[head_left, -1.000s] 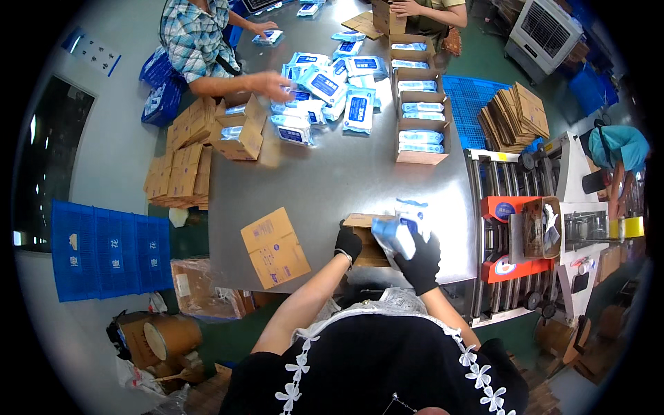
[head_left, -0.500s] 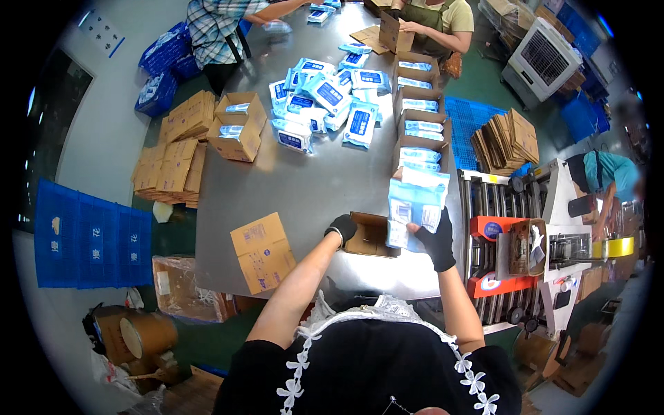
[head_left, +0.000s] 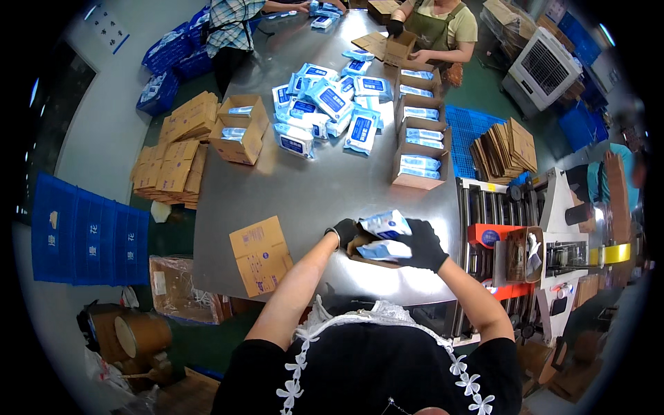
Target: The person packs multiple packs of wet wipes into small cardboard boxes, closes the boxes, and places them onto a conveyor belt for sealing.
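My right hand (head_left: 423, 247), in a dark glove, grips two blue-and-white packs of wipes (head_left: 384, 225) side by side. They are over and partly inside a small open cardboard box (head_left: 354, 249) in front of me. My left hand (head_left: 343, 233), also gloved, is closed on the left side of that box. Its fingertips are partly hidden. The packs cover most of the box's inside. Left of my left forearm lies a flattened cardboard box (head_left: 263, 256).
A pile of wipes packs (head_left: 328, 104) lies mid-table. Filled boxes (head_left: 420, 181) line the right edge, and another box (head_left: 242, 135) stands on the left. Two people work at the far end. A roller conveyor (head_left: 474, 207) adjoins the table's right side.
My right hand has brought the packs of wipes left and toward me, from beside the row of filled boxes to the open box. My left hand has stayed on the box.
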### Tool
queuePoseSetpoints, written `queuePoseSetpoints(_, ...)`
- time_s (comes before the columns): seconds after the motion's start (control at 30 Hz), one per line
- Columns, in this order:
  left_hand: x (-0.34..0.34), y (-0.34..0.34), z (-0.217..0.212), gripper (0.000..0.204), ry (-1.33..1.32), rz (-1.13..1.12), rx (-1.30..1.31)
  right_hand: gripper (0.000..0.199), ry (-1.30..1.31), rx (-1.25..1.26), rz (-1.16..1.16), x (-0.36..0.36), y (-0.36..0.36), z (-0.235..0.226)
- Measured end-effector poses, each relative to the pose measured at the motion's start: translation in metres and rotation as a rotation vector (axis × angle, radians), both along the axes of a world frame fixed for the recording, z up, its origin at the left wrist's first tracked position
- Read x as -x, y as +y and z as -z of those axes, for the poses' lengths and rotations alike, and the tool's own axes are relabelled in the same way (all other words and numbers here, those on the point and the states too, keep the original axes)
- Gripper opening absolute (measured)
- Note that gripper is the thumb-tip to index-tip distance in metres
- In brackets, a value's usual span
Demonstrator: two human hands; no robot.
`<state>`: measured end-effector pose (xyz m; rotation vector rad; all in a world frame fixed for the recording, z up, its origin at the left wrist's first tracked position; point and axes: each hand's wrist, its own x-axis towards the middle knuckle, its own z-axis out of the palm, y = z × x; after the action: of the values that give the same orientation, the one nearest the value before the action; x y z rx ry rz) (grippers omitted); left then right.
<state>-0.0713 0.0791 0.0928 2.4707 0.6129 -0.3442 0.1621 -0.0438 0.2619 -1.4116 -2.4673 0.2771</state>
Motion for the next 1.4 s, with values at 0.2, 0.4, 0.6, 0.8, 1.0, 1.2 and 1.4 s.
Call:
queuePoseSetpoints(0.2, 0.000, -0.027, -0.046, 0.026, -0.277, -0.460, 0.694, 0.050, -0.242, 0.226, 0.030, 0.018, -0.007, -0.024)
queuePoseSetpoints(0.4, -0.002, -0.031, -0.061, 0.026, -0.298, -0.565, 0.729, 0.048, -0.162, 0.122, 0.106, 0.018, -0.013, -0.011)
queuePoseSetpoints(0.6, -0.005, -0.036, -0.024, 0.022, -0.274, -0.793, 0.876, 0.059, 0.101, 0.019, 0.018, 0.031, -0.029, 0.034)
queuePoseSetpoints(0.8, 0.003, -0.047, -0.017, 0.025, -0.379, -0.761, 0.830, 0.032, 0.670, 0.339, 0.349, 0.029, -0.036, 0.032)
queuePoseSetpoints(1.0, -0.018, -0.092, -0.075, 0.032, -0.260, -0.884, 0.043, 0.038, 0.526, 0.300, 0.609, -0.018, -0.101, 0.040)
queuePoseSetpoints(1.2, -0.050, -0.094, -0.060, 0.039, -0.195, -0.445, -0.073, 0.050, 0.224, 0.375, 0.181, -0.016, -0.058, 0.073)
queuePoseSetpoints(1.4, -0.046, -0.080, -0.080, 0.064, -0.152, -0.166, 0.103, 0.056, -0.359, 0.581, -0.174, -0.008, -0.020, 0.040)
